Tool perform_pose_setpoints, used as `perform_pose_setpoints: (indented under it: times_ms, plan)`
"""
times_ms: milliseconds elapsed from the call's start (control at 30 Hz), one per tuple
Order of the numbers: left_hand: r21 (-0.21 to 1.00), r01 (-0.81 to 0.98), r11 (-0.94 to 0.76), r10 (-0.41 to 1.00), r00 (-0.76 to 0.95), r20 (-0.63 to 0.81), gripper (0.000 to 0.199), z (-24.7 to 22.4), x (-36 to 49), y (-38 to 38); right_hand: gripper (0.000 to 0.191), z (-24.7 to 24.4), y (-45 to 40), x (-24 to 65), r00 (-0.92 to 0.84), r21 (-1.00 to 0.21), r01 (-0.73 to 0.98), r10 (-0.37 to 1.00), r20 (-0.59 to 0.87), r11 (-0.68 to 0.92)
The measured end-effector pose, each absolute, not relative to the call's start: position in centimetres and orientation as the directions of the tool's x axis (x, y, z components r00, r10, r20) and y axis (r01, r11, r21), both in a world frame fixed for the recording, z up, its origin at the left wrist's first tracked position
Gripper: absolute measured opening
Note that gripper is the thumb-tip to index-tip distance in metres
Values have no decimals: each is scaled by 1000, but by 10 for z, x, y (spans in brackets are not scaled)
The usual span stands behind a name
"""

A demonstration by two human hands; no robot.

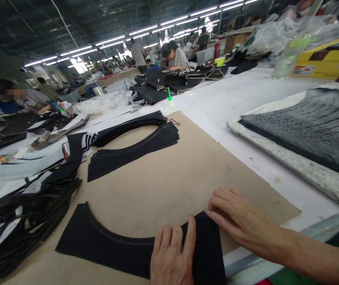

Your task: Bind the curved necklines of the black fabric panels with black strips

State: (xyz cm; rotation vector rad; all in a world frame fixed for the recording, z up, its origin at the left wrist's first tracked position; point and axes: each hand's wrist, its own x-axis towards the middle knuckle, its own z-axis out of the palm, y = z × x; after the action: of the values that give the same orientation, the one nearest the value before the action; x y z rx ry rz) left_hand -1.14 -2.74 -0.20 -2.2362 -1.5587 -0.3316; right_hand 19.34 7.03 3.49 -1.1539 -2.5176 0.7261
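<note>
Worktop (pixel 223 103): white surface; near edge, pale blue-grey, runs diagonally at lower R. Brown sheet (pixel 172 178): lies on worktop, one corner just short of near edge. Its brown surface gives moving room btwn the front and rear black pieces; a white strip of worktop separates its R edge from the thick slab (pixel 288 158) w/ dark textured top.

Pile of black strips (pixel 39 209): L side, overlaps L part of sheet. Black goods (pixel 154 85): far part of worktop. Yellow box (pixel 320 59): far R, beyond slab.

Curved black panel (pixel 107 249): flat on sheet, near side; concave notched edge faces far side, R end close to worktop near edge. Stacked black pieces (pixel 134 152): farther back on sheet, well apart from panel, curved edges enclosing an oval of brown.

R hand (pixel 231 213): fingers bent, thumb tip touching panel's far R corner; whether it pinches the cloth, cannot tell. L hand (pixel 174 253): palm down on panel, index slightly apart from the other fingers, no grip visible.

Small bottle w/ green nozzle (pixel 170 102): upright, just beyond sheet's far edge. Snips (pixel 174 122): on sheet near its far corner, beside stacked pieces.
</note>
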Motion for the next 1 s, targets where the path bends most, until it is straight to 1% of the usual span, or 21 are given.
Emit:
perform_pose_setpoints:
  times_ms: [133,233,600,700,833,933,1000]
  plan:
    - [-167,942,-292,836,337,433,44,-5,-11,-31,18,37,66,182,-566,-524,720,822,-64,455]
    - [-164,944,-287,826,330,456,40,-7,-11,-33,17,36,66,176,-520,-526,755,846,-119,391]
    - [-121,948,-293,840,316,441,36,-5,-9,-36,24,37,72,164,-393,-532,815,894,-215,231]
    - [-108,947,-302,837,317,446,36,-4,-9,-35,22,36,72,164,-371,-541,815,904,-213,207]
    - [-96,944,-317,831,325,452,36,-5,-9,-35,20,32,72,165,-361,-608,775,911,-199,174]
    - [-93,941,-325,833,331,443,37,-6,-9,-34,23,28,71,168,-342,-692,712,919,-196,118]
    - [-87,941,-326,837,330,437,38,-6,-9,-34,24,26,69,170,-357,-749,653,917,-179,108]
